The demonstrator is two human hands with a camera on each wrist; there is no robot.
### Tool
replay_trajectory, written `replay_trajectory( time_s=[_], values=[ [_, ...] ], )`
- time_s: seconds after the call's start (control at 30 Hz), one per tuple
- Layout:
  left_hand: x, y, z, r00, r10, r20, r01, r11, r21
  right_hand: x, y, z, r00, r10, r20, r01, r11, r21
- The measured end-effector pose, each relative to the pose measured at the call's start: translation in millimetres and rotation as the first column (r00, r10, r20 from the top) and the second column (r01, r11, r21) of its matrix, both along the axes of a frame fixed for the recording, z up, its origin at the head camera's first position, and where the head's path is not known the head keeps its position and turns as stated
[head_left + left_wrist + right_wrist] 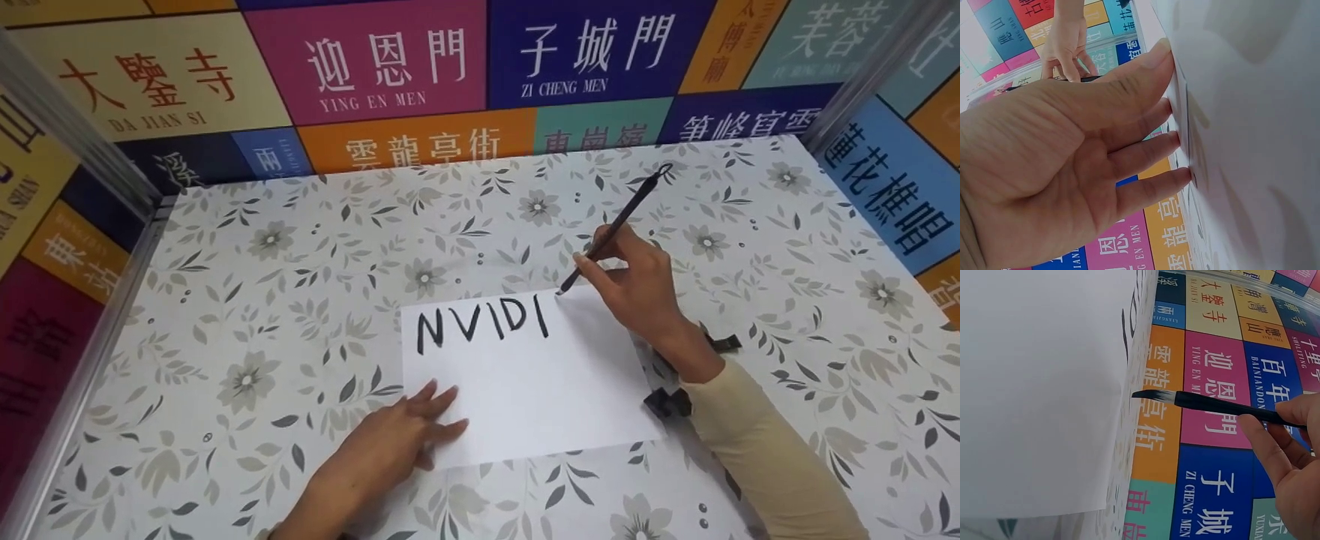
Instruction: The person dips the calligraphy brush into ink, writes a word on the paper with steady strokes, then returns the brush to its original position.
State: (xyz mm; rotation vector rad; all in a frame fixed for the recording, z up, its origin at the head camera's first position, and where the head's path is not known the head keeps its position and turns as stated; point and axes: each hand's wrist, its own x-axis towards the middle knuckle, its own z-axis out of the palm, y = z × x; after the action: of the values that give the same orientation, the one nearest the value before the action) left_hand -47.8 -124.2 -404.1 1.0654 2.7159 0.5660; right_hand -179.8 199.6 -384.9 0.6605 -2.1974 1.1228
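Observation:
A white sheet of paper (525, 390) lies on the patterned table, with the black brushed letters "NVIDI" along its upper part. My right hand (637, 281) pinches a dark-handled writing brush (619, 221), slanted, its tip near the sheet's top edge just right of the last letter. In the right wrist view the inked bristles of the brush (1154, 394) point toward the paper (1039, 399); contact with it cannot be made out. On the sheet's lower left edge rests my left hand (397, 435), fingers spread and fingertips touching the paper, as the left wrist view also shows.
Beside the sheet's right edge lie a black clip-like object (667, 403) and another dark piece (724, 343), partly behind the right forearm. The table (247, 442) has a floral cover. Colourful panels with Chinese characters (375, 67) stand around its back and sides.

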Motion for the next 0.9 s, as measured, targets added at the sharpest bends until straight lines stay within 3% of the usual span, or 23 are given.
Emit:
replay_trajectory(
  time_s=[0.9],
  values=[
    [0.5,1.0,1.8,0.999,0.030,0.028,-0.030,1.000,0.007,-3.5,-1.4,-10.0,0.999,0.032,0.025,-0.033,0.998,0.058]
  ],
)
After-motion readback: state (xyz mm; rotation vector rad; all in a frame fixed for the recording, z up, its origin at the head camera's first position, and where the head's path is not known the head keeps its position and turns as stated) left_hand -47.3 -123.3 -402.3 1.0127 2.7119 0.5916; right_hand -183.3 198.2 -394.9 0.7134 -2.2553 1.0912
